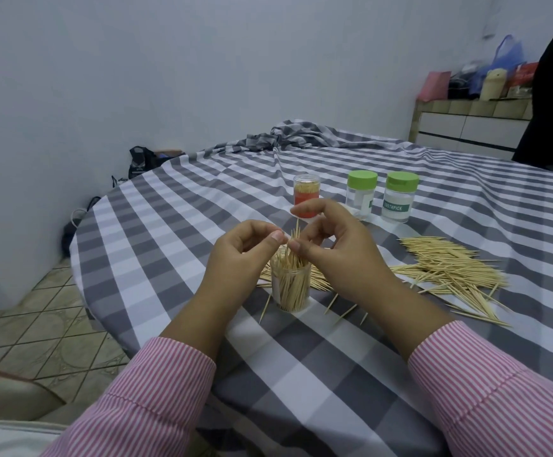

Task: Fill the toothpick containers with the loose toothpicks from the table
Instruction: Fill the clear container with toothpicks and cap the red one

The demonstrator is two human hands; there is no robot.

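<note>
We could not tell how the right hand (pixel 341 245) gripped the bunch of toothpicks (pixel 294 240), its palm covering the contact. Both hands hid the rim of the open clear container (pixel 291 288), and the left hand (pixel 240 255) masked part of the loose toothpicks (pixel 265 275) behind it. The red container (pixel 305 196) stood partly behind a raised finger. The person in black (pixel 552 103) was cut off at the right edge; clutter on the counter (pixel 476 107) was blurred.
</note>
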